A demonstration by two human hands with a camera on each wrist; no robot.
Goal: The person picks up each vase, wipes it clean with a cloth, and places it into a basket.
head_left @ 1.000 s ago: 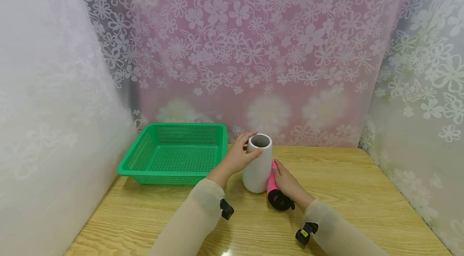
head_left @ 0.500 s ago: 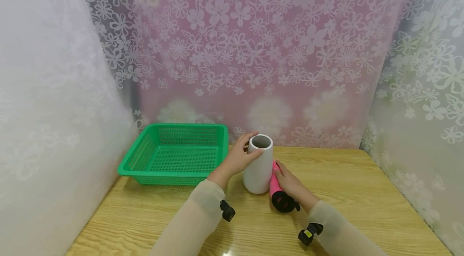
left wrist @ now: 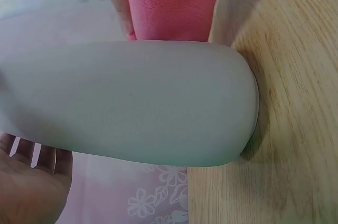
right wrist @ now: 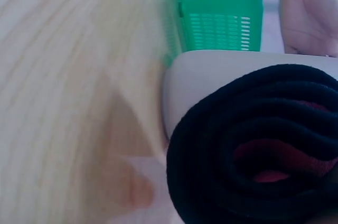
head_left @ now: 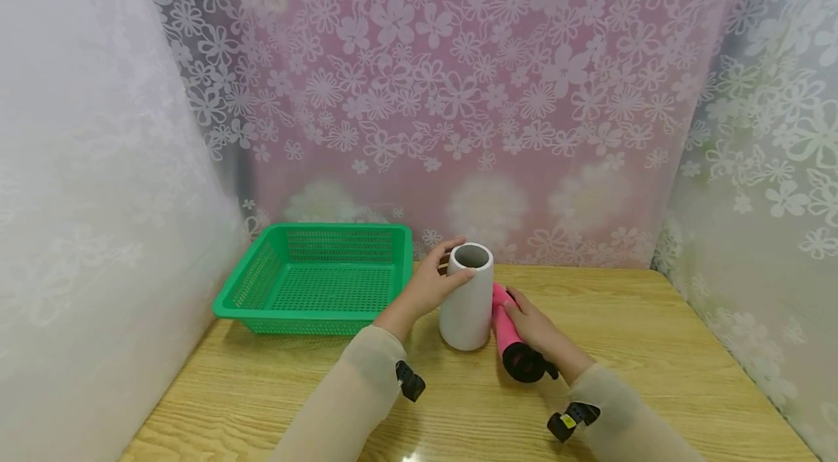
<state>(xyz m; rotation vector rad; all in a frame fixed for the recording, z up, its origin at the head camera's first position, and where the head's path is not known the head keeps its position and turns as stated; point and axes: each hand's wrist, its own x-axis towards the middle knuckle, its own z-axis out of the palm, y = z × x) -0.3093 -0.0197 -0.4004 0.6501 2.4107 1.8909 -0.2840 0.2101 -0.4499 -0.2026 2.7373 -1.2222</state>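
A tall white vase point(head_left: 466, 305) stands upright on the wooden table, its round mouth facing up. My left hand point(head_left: 428, 280) grips it near the rim, thumb in front and fingers behind. Just right of the vase, my right hand point(head_left: 535, 324) holds a pink fleecy cloth roll point(head_left: 505, 324) with a black edge. The roll slants, its black end low and toward me. In the right wrist view that black end point(right wrist: 211, 139) shows wound layers with pink inside and covers part of the vase. The left wrist view has the pink cloth point(left wrist: 171, 5) right behind the vase point(left wrist: 132, 102).
To the left of the vase sits a green perforated plastic basket point(head_left: 313, 316) with nothing in it. The wooden table point(head_left: 622, 331) runs back to a pink flowered curtain point(head_left: 458, 120). Pale curtains point(head_left: 98, 156) hang along both sides.
My right hand has moved to the right with the pink cloth roll, and the roll's black end has swung right, away from the vase. The left hand and vase have hardly moved.
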